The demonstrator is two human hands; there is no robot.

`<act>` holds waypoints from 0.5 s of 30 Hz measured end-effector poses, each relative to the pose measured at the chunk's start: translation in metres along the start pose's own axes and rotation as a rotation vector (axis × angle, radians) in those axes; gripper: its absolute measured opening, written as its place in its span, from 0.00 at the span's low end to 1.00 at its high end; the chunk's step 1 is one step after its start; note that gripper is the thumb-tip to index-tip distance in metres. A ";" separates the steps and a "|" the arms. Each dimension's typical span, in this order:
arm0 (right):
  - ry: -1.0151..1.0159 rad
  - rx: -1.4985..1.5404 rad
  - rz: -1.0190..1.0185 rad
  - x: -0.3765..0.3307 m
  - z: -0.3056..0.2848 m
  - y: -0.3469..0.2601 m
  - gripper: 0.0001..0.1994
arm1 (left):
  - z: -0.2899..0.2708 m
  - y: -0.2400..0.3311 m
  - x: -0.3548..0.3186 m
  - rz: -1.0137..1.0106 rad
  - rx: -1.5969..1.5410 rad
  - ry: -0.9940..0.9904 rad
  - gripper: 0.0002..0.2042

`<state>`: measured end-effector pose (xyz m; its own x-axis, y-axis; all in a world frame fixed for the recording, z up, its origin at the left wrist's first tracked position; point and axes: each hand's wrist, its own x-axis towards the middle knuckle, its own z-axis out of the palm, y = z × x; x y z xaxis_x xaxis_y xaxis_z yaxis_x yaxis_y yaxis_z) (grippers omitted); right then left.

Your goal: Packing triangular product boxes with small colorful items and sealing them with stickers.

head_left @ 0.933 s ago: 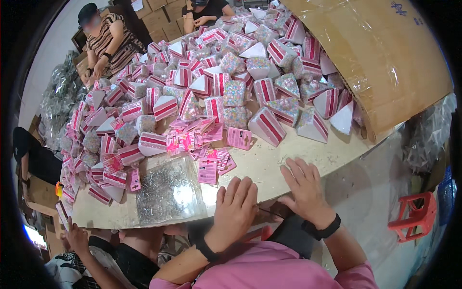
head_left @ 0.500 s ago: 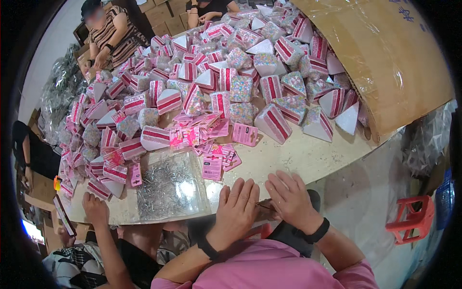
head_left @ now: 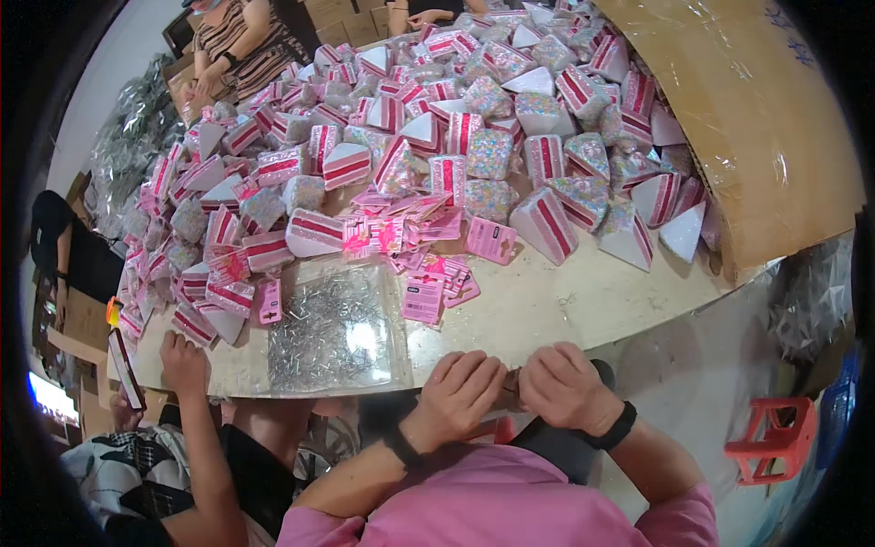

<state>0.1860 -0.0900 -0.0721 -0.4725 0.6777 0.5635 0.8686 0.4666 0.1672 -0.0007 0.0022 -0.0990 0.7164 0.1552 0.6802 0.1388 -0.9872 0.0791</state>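
At the table's front edge my left hand (head_left: 462,394) and my right hand (head_left: 567,390) face each other, close together, both with fingers curled in. A small dark thing shows faintly between them; the fingers hide what it is. Just beyond lie pink printed cards (head_left: 424,296), some flat, others in an untidy stack. To their left rests a clear shallow tray (head_left: 398,351) with many thin silvery pins (head_left: 324,324). Behind, a big heap of cake-slice-shaped toys (head_left: 544,225), pink and white with red stripes and speckled sides, covers much of the table.
A large cardboard box (head_left: 729,118) leans over the heap at right. A red stool (head_left: 775,439) stands on the floor at right. On my left a co-worker's hand (head_left: 185,363) rests at the table edge; another person's arm (head_left: 244,46) is across the table.
My fingers, stretched out before, are now curled in on both hands. The view has shifted a little, so the table's contents sit farther right and higher.
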 end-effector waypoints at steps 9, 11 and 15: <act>0.195 0.554 0.425 0.012 -0.010 -0.023 0.06 | -0.015 0.009 0.011 -0.252 -0.469 0.009 0.11; 0.245 0.795 0.633 0.008 -0.008 -0.035 0.03 | -0.018 0.012 0.016 -0.294 -0.553 0.005 0.09; 0.273 1.338 1.033 0.018 -0.014 -0.038 0.03 | -0.030 0.016 0.027 -0.335 -0.562 -0.003 0.08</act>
<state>0.1464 -0.1041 -0.0569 0.3225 0.9377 0.1291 -0.0147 0.1413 -0.9899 0.0009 -0.0108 -0.0574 0.6989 0.4566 0.5505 -0.0231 -0.7549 0.6555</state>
